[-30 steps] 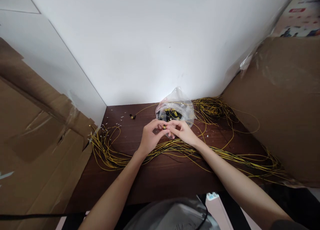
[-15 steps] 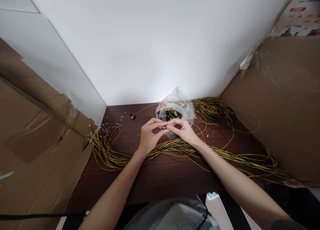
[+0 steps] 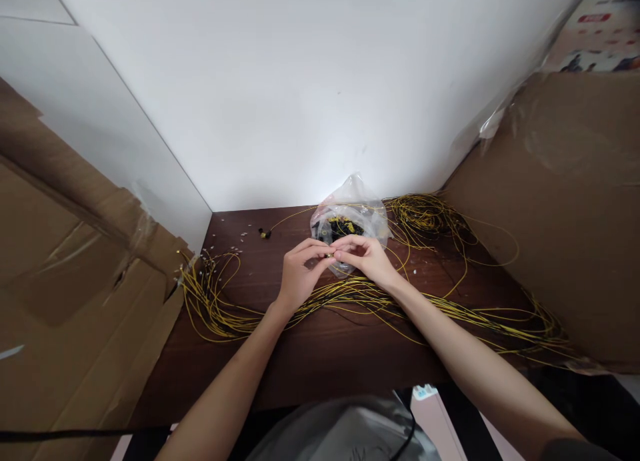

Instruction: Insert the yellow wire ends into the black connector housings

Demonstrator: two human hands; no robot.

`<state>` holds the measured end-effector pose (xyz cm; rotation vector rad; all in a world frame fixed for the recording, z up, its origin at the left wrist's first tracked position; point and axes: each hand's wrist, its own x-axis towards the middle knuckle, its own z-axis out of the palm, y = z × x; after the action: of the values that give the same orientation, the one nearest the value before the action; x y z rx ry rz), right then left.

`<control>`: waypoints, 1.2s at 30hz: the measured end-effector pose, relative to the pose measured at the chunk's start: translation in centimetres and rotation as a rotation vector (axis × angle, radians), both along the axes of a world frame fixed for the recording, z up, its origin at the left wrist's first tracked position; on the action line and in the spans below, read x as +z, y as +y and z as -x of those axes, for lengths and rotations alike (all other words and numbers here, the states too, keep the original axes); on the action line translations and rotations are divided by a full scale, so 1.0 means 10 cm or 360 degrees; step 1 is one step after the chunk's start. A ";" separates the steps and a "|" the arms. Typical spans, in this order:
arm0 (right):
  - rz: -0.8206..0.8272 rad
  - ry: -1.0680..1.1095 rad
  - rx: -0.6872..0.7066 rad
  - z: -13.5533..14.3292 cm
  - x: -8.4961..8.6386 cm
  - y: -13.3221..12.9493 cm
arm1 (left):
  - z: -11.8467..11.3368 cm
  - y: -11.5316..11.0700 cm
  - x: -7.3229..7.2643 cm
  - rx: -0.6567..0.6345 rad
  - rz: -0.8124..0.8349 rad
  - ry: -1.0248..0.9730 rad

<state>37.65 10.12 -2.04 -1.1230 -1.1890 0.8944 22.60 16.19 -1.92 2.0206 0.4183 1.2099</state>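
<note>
My left hand [image 3: 304, 271] and my right hand [image 3: 367, 259] meet fingertip to fingertip, both closed on a small yellow-and-black part [image 3: 329, 255] that the fingers mostly cover. Just behind them lies an open clear plastic bag [image 3: 354, 193] with many black and yellow pieces [image 3: 345, 227] inside. A long bundle of yellow and black wires [image 3: 330, 293] runs across the table under my forearms. Left of the bag, a small black-and-yellow connector [image 3: 265, 234] sits at the end of a thin yellow wire.
A tangled coil of yellow wire [image 3: 417, 213] lies at the back right of the dark wooden table [image 3: 285, 374]. Cardboard stands at the left [image 3: 85, 301] and right [image 3: 560, 247]. Small whitish bits [image 3: 243, 234] are scattered at the back left, before a white wall.
My fingers have shifted slightly around the small part, and less of it shows between them. The bag and wires stay where they were.
</note>
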 end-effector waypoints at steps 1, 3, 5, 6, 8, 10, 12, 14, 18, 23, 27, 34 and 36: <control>-0.0010 -0.0010 -0.0008 0.00 0.00 0.00 | 0.00 0.00 -0.01 0.0010 0.0022 0.0016; -0.0016 -0.0031 -0.0031 0.00 0.00 0.01 | -0.01 0.01 -0.05 0.0039 0.0062 0.0050; -0.0006 -0.0041 -0.0058 0.00 -0.01 0.01 | -0.01 0.02 -0.07 0.0068 0.0086 0.0073; 0.0003 -0.0040 -0.0067 0.00 -0.01 0.01 | -0.01 0.02 -0.08 0.0077 0.0087 0.0076; 0.0021 -0.0040 -0.0081 0.00 -0.02 0.01 | -0.01 0.01 -0.08 0.0077 0.0069 0.0066; 0.0040 -0.0055 -0.0084 0.00 -0.04 0.01 | -0.01 0.00 -0.07 0.0080 0.0026 0.0035; 0.0056 -0.0077 -0.0083 0.00 -0.04 0.01 | -0.01 0.00 -0.05 0.0092 -0.0026 0.0010; 0.0063 -0.0095 -0.0071 -0.01 -0.04 0.01 | -0.01 -0.01 -0.03 0.0101 -0.0070 0.0012; 0.0040 -0.0126 -0.0035 -0.01 -0.03 0.00 | -0.01 -0.01 -0.01 0.0103 -0.0115 0.0017; 0.0017 -0.0127 -0.0020 0.01 -0.01 -0.01 | -0.01 -0.02 -0.01 0.0120 -0.0128 0.0045; 0.0032 -0.0038 0.0003 0.01 -0.03 0.00 | -0.01 -0.02 -0.01 0.0127 -0.0133 0.0082; 0.0078 -0.0050 -0.0013 0.01 -0.04 0.01 | -0.01 -0.03 -0.03 0.0145 -0.0228 0.0161; 0.0080 -0.0056 -0.0016 0.01 -0.03 0.01 | -0.01 -0.03 -0.03 0.0154 -0.0246 0.0158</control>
<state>37.51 10.22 -2.36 -1.1884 -1.1944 0.9042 22.67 15.88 -2.24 2.2216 0.4889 1.2365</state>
